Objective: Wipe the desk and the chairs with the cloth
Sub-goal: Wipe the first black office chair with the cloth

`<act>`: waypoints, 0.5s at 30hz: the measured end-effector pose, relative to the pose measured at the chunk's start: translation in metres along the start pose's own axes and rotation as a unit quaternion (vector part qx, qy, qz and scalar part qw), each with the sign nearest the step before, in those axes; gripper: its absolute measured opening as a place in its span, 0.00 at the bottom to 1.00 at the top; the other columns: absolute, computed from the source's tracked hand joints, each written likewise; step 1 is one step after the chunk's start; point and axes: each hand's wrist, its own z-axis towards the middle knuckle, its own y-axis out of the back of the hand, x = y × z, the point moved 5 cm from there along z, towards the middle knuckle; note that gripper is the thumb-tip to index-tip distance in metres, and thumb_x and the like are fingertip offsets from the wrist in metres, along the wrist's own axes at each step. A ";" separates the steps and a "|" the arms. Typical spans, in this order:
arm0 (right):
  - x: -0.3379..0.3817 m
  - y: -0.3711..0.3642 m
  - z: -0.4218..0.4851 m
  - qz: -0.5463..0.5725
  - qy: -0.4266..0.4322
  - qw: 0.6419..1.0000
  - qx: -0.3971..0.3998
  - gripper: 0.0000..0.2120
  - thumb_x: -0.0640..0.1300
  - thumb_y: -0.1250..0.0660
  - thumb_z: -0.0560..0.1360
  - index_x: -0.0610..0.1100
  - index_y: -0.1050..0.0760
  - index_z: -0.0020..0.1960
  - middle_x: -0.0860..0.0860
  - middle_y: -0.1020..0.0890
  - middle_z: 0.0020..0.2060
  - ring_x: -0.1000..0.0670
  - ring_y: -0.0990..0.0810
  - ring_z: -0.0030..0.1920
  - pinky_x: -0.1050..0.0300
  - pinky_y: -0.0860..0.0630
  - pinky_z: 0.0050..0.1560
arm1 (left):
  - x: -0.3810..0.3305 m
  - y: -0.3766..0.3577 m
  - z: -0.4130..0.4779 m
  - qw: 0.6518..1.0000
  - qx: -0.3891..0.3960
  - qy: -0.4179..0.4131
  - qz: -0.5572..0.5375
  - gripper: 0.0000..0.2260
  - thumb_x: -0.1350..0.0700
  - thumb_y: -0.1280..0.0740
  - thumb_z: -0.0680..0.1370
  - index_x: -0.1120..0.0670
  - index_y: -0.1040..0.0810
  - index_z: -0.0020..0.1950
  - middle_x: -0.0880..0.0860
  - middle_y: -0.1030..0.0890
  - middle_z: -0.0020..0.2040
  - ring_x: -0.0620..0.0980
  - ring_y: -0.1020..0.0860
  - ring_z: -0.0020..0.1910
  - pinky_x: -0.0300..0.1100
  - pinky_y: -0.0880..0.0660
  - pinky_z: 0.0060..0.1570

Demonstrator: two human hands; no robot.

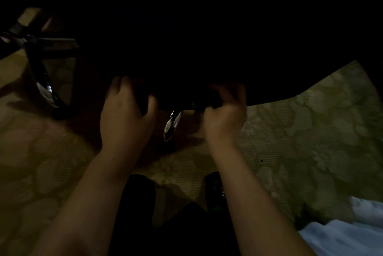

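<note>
The room is very dim, and the whole upper part of the view is lost in blackness. The floor is covered by a carpet (300, 135) in tan and olive, finely ribbed, with a pattern of paler leaf-like blotches. It looks browner on the left and greener on the right. Soft dark shadows (24, 104) lie across it on the left. A pale bluish-white fabric (342, 239) fills the lower right corner; what it belongs to cannot be told.
</note>
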 end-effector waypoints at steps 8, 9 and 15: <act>-0.015 -0.001 -0.002 0.006 -0.029 0.999 0.014 0.18 0.27 0.33 0.66 0.39 0.18 0.53 0.39 0.26 0.62 0.49 0.28 0.63 0.77 0.35 0.54 | -0.009 -0.020 -0.003 0.997 0.067 -0.040 -0.011 0.17 0.48 0.37 0.77 0.57 0.24 0.61 0.56 0.22 0.57 0.57 0.24 0.56 0.43 0.31 0.46; -0.020 -0.005 -0.006 0.001 -0.053 0.998 0.041 0.18 0.26 0.34 0.67 0.39 0.18 0.53 0.39 0.26 0.62 0.45 0.26 0.63 0.75 0.35 0.53 | -0.010 -0.023 -0.004 0.996 0.073 -0.041 -0.015 0.16 0.49 0.36 0.77 0.56 0.23 0.61 0.55 0.22 0.58 0.56 0.24 0.57 0.42 0.32 0.46; 0.005 0.036 0.023 0.027 0.054 0.988 -0.140 0.13 0.29 0.30 0.67 0.38 0.18 0.50 0.44 0.27 0.56 0.60 0.32 0.58 0.79 0.36 0.56 | -0.028 -0.043 -0.009 0.993 0.101 -0.063 -0.027 0.16 0.51 0.34 0.77 0.56 0.24 0.62 0.54 0.23 0.58 0.55 0.24 0.58 0.41 0.30 0.48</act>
